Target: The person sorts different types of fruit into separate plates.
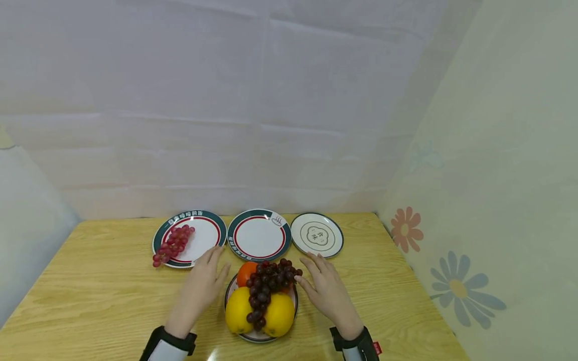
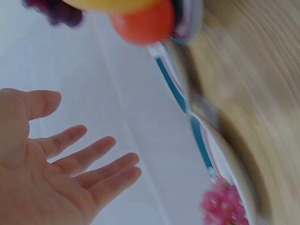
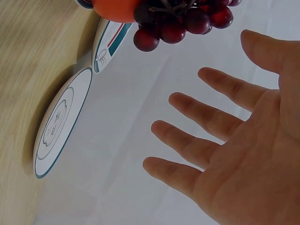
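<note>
A plate (image 1: 258, 340) near the front holds two yellow fruits (image 1: 278, 315), orange fruit (image 1: 246, 274) behind them and a bunch of dark grapes (image 1: 266, 286) draped on top. To its left my left hand (image 1: 205, 278) hovers with fingers spread, holding nothing; the left wrist view shows its palm (image 2: 51, 183) bare. On the other side my right hand (image 1: 326, 288) has its fingers extended, the thumb tip close to the dark grapes. Its palm (image 3: 253, 154) is bare too in the right wrist view. A bunch of pink-red grapes (image 1: 176, 243) lies on the left plate (image 1: 205, 235).
Along the table's back stand three plates in a row: the left one, a middle green-rimmed plate (image 1: 259, 234) and a smaller white plate (image 1: 317, 234) with a printed emblem. Behind the wooden table (image 1: 113, 281) hangs a pale cloth (image 1: 217, 125); a flowered cloth (image 1: 496, 200) borders the right.
</note>
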The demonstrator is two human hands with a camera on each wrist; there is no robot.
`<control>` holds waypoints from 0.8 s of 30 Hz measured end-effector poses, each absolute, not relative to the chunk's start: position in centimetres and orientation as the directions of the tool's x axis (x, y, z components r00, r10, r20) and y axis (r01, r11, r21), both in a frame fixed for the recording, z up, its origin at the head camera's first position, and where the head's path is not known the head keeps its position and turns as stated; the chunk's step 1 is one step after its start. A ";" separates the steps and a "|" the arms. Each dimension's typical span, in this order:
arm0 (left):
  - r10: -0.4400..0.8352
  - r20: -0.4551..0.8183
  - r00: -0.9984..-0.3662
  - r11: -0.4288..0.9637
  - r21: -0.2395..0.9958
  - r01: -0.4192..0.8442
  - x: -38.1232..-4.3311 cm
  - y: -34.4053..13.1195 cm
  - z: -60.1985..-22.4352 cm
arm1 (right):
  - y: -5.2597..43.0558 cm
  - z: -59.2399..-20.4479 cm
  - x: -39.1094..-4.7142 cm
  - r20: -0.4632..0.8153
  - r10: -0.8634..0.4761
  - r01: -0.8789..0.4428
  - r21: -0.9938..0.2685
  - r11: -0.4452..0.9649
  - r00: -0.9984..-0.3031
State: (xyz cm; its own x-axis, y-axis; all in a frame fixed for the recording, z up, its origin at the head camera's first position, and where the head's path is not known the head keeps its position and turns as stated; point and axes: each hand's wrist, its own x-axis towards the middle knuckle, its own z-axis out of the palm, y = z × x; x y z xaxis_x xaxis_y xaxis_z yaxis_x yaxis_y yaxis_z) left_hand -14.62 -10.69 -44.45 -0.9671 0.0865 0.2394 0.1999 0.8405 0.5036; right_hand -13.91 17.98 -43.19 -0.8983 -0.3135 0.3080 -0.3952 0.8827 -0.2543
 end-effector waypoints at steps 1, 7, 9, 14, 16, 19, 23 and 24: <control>0.101 0.241 -0.965 0.832 0.511 0.215 -14.2 -10.0 -44.2 | 18.0 -43.2 -13.9 0.307 -0.312 -0.394 -0.254 0.884 -0.899; 0.197 0.242 -0.950 0.790 0.535 0.300 -12.1 -6.1 -43.5 | 17.9 -43.1 -13.8 0.304 -0.311 -0.393 -0.261 0.882 -0.900; 0.232 0.225 -0.946 0.782 0.536 0.319 -11.6 -5.1 -43.7 | 17.9 -43.1 -13.8 0.306 -0.311 -0.393 -0.261 0.882 -0.900; 0.274 0.226 -0.935 0.782 0.513 0.353 -11.1 -3.7 -44.6 | 17.9 -43.1 -13.8 0.310 -0.314 -0.396 -0.251 0.883 -0.897; 0.277 0.240 -0.931 0.784 0.503 0.363 -11.1 -3.5 -44.9 | 17.9 -43.1 -13.8 0.315 -0.318 -0.401 -0.248 0.882 -0.894; 0.288 0.259 -0.922 0.785 0.487 0.382 -11.1 -3.4 -45.1 | 17.9 -43.0 -13.8 0.327 -0.322 -0.409 -0.247 0.878 -0.889; 0.295 0.265 -0.918 0.785 0.480 0.391 -11.0 -3.2 -45.2 | 18.0 -43.0 -13.8 0.332 -0.322 -0.410 -0.244 0.879 -0.887; 0.292 0.267 -0.918 0.785 0.482 0.389 -11.0 -3.2 -45.2 | 18.0 -43.0 -13.8 0.332 -0.322 -0.411 -0.244 0.879 -0.887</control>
